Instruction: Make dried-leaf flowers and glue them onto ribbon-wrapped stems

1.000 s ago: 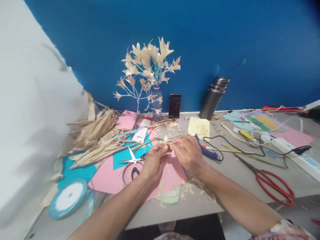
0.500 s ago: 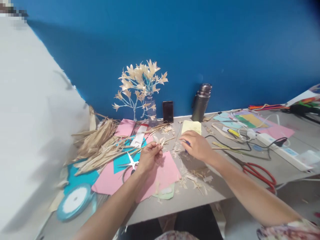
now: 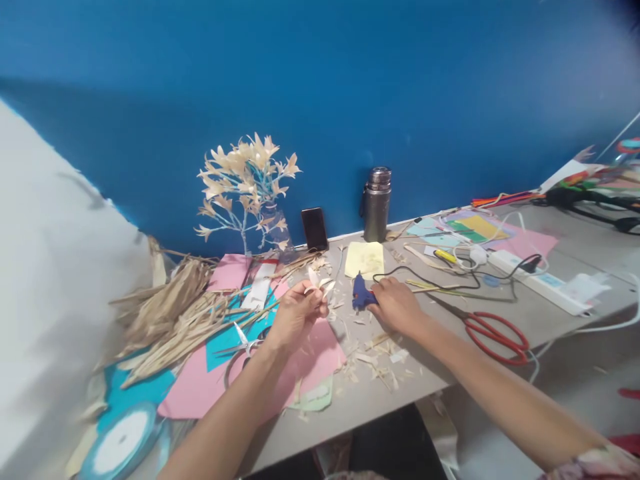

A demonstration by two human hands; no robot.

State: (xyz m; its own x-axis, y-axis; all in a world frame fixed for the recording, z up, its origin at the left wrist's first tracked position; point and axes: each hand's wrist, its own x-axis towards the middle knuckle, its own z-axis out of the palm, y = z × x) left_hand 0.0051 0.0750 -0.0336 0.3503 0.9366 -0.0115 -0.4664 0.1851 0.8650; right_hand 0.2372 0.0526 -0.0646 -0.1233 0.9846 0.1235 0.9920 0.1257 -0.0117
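Observation:
My left hand [image 3: 300, 310] is closed, pinching a small pale husk flower [image 3: 320, 285] with petals spread above the fingertips. Over the table to its right, my right hand [image 3: 397, 303] has its fingers around the handle of a blue glue gun [image 3: 361, 293]. The gun's nozzle points toward a yellow paper square [image 3: 365, 259]. Under my left forearm are small scissors [image 3: 244, 341] and pink paper [image 3: 320, 353]. Behind my left hand stands a bunch of similar husk flowers [image 3: 245, 167] in a clear bottle [image 3: 274, 230].
Dried husks [image 3: 170, 300] pile at the left, near a blue ribbon spool [image 3: 120, 440]. A phone [image 3: 315, 229] and a flask [image 3: 377, 205] stand by the wall. Red-handled scissors [image 3: 495, 337], cords and a power strip [image 3: 543, 283] lie to the right. Husk scraps [image 3: 385, 367] litter the front.
The view has swung to the right. The glue gun, mostly hidden by my right hand before, now shows plainly with my fingers at its handle. The flower in my left hand is more clearly visible.

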